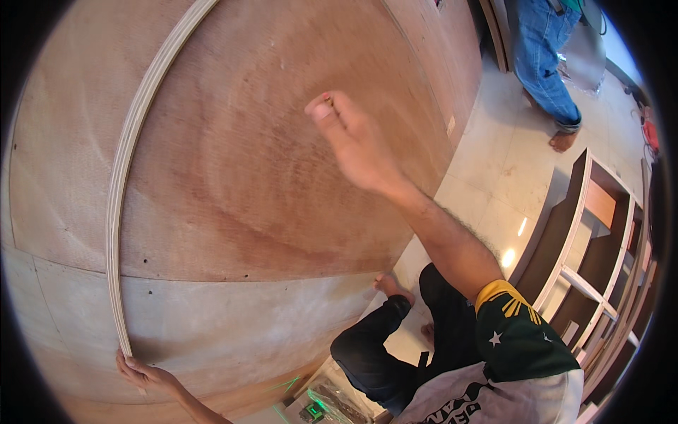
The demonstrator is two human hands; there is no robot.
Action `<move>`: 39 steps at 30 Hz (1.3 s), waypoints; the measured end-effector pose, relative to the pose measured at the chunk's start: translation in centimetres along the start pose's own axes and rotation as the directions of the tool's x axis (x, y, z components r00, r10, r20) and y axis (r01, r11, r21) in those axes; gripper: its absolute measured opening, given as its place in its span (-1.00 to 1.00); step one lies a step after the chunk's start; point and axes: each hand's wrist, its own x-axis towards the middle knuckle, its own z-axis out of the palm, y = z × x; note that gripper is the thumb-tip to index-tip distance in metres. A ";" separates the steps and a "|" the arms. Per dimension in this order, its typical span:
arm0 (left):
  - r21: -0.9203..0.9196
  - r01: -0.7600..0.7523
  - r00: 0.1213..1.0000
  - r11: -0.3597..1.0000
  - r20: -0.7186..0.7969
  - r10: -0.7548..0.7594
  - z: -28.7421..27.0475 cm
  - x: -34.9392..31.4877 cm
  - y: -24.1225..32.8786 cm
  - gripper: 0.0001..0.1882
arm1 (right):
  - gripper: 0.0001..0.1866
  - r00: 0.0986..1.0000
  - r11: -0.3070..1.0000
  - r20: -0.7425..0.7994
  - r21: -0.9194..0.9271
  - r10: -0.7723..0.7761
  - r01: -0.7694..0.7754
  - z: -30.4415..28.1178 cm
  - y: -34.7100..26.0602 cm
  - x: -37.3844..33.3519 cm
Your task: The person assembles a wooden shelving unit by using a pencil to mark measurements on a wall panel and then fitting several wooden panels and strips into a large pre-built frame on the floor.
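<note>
A long, narrow wooden strip (116, 212) with a layered edge lies over a broad brown plywood sheet (233, 177), running from the top of the picture down to the lower left. At its near end my left hand (147, 372) is closed round the strip, thumb on top. My right hand (353, 138) is lifted above the middle of the plywood, to the right of the strip and apart from it. Its thumb and fingers are pinched together, slightly blurred. A small red tip shows at the fingertips, but what it belongs to is too small to make out.
A paler panel (233, 311) adjoins the plywood's near edge. At the right, a wooden frame with compartments (586, 261) stands on the tiled floor (487, 162). Another person in blue jeans (544, 63) is at the upper right. A green-lit device (312, 411) sits at the bottom.
</note>
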 end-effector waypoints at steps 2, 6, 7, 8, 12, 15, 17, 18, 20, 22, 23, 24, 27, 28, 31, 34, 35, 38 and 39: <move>-0.008 0.005 1.000 1.000 0.000 -0.005 0.1 -0.1 -0.4 -0.52 | -0.67 0.990 0.989 -0.042 0.068 -0.132 0.134 -1.1 0.2 1.8; 0.025 -0.056 0.998 0.998 0.009 0.056 -0.2 -0.1 -1.1 -0.53 | -0.69 0.816 0.826 -0.183 -0.274 -0.548 0.493 -2.1 0.0 5.8; 0.017 -0.087 0.996 0.996 0.017 0.087 -0.5 0.0 -1.1 -0.53 | -0.72 0.846 0.862 -0.193 -0.222 -0.497 0.455 -2.1 -0.4 6.5; -0.007 -0.074 0.995 0.997 0.067 0.074 -0.5 0.1 -1.1 -0.53 | -0.74 0.869 0.888 -0.200 -0.186 -0.453 0.420 -2.0 -0.8 7.0; -0.062 -0.013 0.995 0.998 0.094 0.019 -0.2 0.6 0.1 -0.53 | -0.79 0.911 0.936 -0.221 -0.031 -0.349 0.351 -3.1 -2.4 10.4; 0.062 -0.103 0.993 0.993 -0.057 0.106 0.4 1.0 2.1 -0.57 | -0.78 0.934 0.952 -0.269 0.133 -0.234 0.277 -4.4 -1.7 13.4; 0.215 -0.152 0.974 0.965 -0.132 0.183 0.4 1.2 3.3 -0.59 | -0.77 0.929 0.954 -0.328 0.183 -0.169 0.238 -5.0 -0.8 16.5; 0.171 -0.147 0.973 0.974 -0.152 0.173 0.4 1.4 3.8 -0.57 | -0.78 0.913 0.921 -0.372 0.272 -0.166 0.278 -5.3 -0.3 18.2; 0.078 -0.136 0.969 0.988 -0.199 0.149 0.5 1.5 4.3 -0.55 | -0.80 0.893 0.881 -0.441 0.381 -0.094 0.281 -7.2 0.1 22.4; 0.059 -0.110 0.973 0.992 -0.195 0.119 0.6 1.5 4.1 -0.51 | -0.84 0.879 0.802 -0.471 0.499 -0.069 0.330 -9.3 0.1 27.6; 0.048 -0.097 0.976 0.994 -0.193 0.104 0.6 1.5 3.7 -0.50 | -0.85 0.870 0.734 -0.490 0.573 -0.051 0.365 -10.3 0.0 30.4; 0.074 -0.088 0.979 0.993 -0.177 0.100 0.5 1.3 3.1 -0.48 | -0.86 0.866 0.718 -0.493 0.573 -0.083 0.395 -11.3 0.0 33.3; 0.175 -0.070 0.994 0.982 -0.073 0.084 0.3 0.7 1.0 -0.50 | -0.86 0.810 0.738 -0.583 0.518 -0.065 0.432 -13.2 1.3 41.2; 0.223 -0.074 0.997 0.972 0.000 0.076 0.2 0.6 0.2 -0.52 | -0.86 0.787 0.740 -0.610 0.486 -0.093 0.464 -13.6 1.6 43.7; 0.296 -0.023 0.995 0.955 0.098 -0.007 -0.4 -0.5 -1.2 -0.51 | -0.92 0.726 0.852 -0.687 0.357 -0.039 0.384 -14.9 2.3 48.4; 0.325 0.010 0.997 0.945 0.065 -0.033 -0.7 -1.3 -1.8 -0.49 | -0.82 0.694 0.779 -0.705 0.352 -0.144 0.519 -15.7 1.1 50.1; 0.301 0.049 0.994 0.952 0.077 -0.076 -0.7 -1.5 -1.9 -0.49 | -0.80 0.703 0.832 -0.704 0.328 -0.101 0.448 -16.3 0.6 50.1; 0.218 0.107 0.989 0.970 0.077 -0.126 -0.6 -1.6 -1.9 -0.47 | -0.77 0.726 0.929 -0.686 0.240 -0.042 0.281 -17.7 -0.7 49.5; 0.261 0.046 0.997 0.964 0.043 -0.060 -0.5 -1.5 -2.0 -0.47 | -0.78 0.744 0.936 -0.664 0.216 -0.067 0.277 -18.1 -0.9 49.4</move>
